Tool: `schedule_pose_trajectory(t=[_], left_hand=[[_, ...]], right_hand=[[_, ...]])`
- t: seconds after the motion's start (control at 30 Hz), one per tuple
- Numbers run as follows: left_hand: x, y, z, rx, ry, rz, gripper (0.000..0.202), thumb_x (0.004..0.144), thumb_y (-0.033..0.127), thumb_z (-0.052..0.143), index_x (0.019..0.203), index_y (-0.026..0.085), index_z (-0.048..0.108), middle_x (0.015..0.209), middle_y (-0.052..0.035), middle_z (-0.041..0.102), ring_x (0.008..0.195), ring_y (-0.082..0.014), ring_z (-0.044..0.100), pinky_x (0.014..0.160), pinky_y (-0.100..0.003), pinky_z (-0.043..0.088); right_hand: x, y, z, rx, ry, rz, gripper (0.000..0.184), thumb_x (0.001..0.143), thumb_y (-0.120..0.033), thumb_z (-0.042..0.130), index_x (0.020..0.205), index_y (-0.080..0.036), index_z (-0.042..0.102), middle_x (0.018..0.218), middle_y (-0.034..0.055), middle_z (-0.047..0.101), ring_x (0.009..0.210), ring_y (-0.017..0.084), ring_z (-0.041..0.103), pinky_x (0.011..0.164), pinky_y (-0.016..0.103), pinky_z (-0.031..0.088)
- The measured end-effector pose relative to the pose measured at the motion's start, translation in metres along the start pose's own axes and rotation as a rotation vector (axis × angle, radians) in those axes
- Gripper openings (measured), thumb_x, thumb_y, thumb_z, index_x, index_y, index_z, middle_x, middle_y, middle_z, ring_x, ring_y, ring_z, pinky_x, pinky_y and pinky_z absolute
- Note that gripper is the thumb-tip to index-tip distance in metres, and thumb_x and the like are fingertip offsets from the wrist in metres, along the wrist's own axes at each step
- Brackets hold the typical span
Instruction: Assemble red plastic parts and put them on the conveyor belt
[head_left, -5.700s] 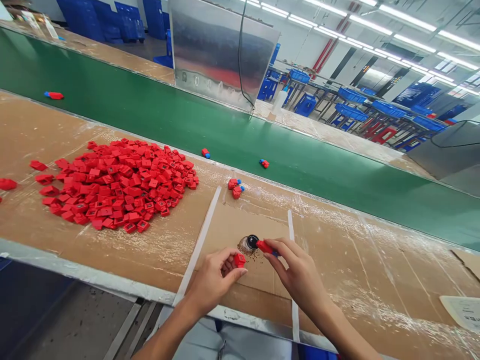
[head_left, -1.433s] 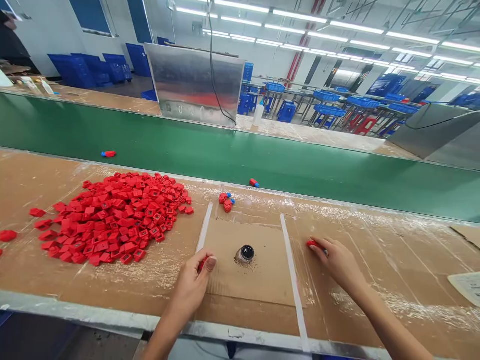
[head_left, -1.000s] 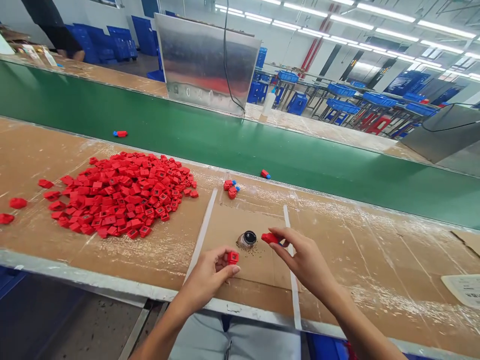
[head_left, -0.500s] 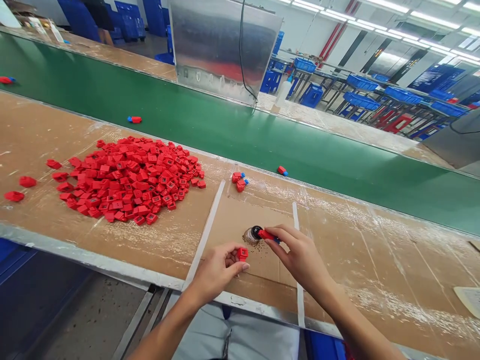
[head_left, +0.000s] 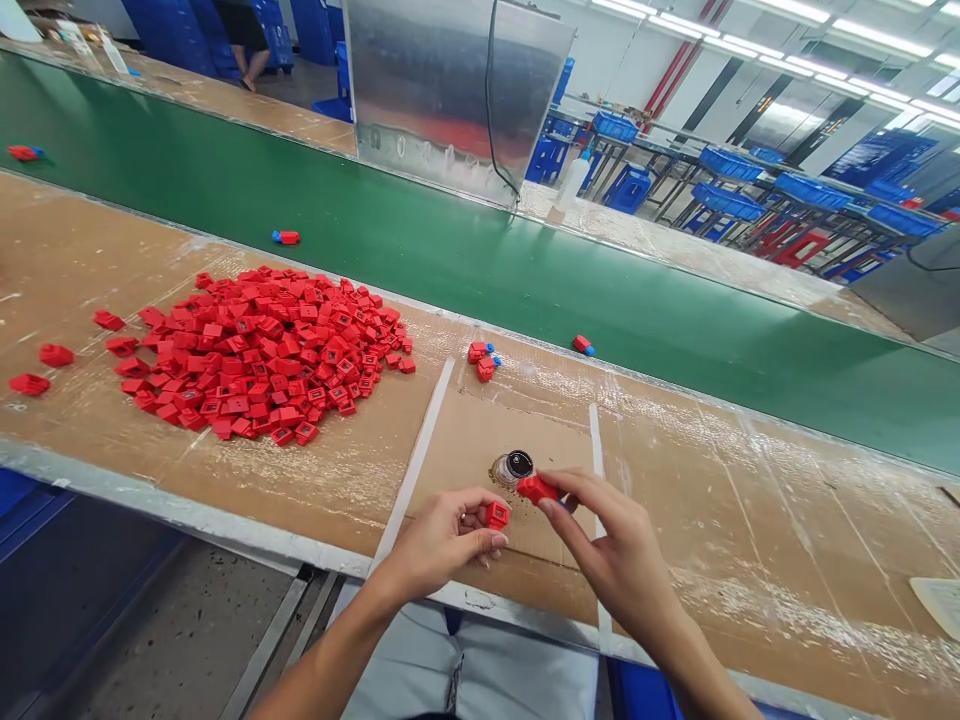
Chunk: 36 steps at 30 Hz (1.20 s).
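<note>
Square red plastic housing (head_left: 496, 515), dark rectangular window showing, gripped in the left hand (head_left: 441, 541), lower centre of frame. Elongated red plastic piece (head_left: 537, 489) held in the right hand (head_left: 624, 547), just beside a black-capped glass jar (head_left: 514, 466).

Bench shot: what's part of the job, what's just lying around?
In use:
left hand holding a red plastic block
right hand holding a red plastic part
black-topped glass jar beside it

Lying about:
heap of red blocks
red-and-blue part on the green belt
paper sheet
</note>
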<state>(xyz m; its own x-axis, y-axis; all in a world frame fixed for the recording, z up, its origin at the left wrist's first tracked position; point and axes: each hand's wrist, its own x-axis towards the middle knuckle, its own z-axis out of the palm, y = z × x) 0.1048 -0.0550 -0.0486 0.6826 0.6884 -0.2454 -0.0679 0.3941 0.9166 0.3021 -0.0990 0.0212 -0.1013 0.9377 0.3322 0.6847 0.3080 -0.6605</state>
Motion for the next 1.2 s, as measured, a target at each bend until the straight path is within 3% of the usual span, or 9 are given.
schedule_pose_trajectory(t=[0.17,0.5,0.7,0.9,1.2], left_hand=[[0.001,0.004,-0.001,-0.002,-0.076,-0.009,0.028,0.083,0.028,0.067,0.108,0.016,0.067,0.079,0.0006,0.061,0.065,-0.0109,0.056,0.060,-0.022,0.047],[-0.003,0.014,0.002,0.058,-0.098,-0.055,0.029,0.084,0.023,0.061,0.110,0.014,0.067,0.073,0.0018,0.059,0.065,-0.0113,0.054,0.064,-0.024,0.045],[-0.004,0.011,-0.002,0.065,-0.135,-0.068,0.024,0.085,0.030,0.061,0.102,0.013,0.064,0.073,0.0008,0.059,0.065,-0.0115,0.053,0.064,-0.024,0.044],[-0.003,0.012,-0.008,0.115,-0.164,-0.107,0.022,0.085,0.037,0.060,0.092,0.016,0.061,0.070,0.0025,0.056,0.062,-0.0115,0.053,0.055,-0.022,0.042],[-0.005,0.018,-0.011,0.141,-0.221,-0.130,0.022,0.086,0.037,0.057,0.087,0.015,0.058,0.067,0.0018,0.055,0.059,-0.0120,0.053,0.054,-0.023,0.043]], right_hand=[[-0.015,0.000,0.013,0.064,-0.064,0.027,0.019,0.098,-0.022,0.056,0.116,-0.022,0.064,0.103,0.0053,0.068,0.084,0.017,0.063,0.072,0.027,0.052],[-0.023,0.006,0.019,0.059,-0.100,0.030,0.019,0.099,-0.021,0.055,0.116,-0.023,0.062,0.102,0.0037,0.067,0.088,0.016,0.063,0.076,0.025,0.051],[-0.026,0.008,0.023,0.080,-0.139,0.030,0.017,0.099,-0.018,0.053,0.111,-0.023,0.063,0.104,0.0043,0.065,0.093,0.016,0.063,0.079,0.025,0.050],[-0.029,0.007,0.035,0.050,-0.163,-0.024,0.017,0.100,-0.015,0.047,0.106,-0.021,0.063,0.092,0.0055,0.058,0.080,0.016,0.060,0.070,0.025,0.049],[-0.033,0.006,0.037,0.033,-0.213,-0.033,0.018,0.102,-0.017,0.042,0.106,-0.021,0.059,0.089,0.0047,0.054,0.075,0.015,0.054,0.065,0.025,0.046]])
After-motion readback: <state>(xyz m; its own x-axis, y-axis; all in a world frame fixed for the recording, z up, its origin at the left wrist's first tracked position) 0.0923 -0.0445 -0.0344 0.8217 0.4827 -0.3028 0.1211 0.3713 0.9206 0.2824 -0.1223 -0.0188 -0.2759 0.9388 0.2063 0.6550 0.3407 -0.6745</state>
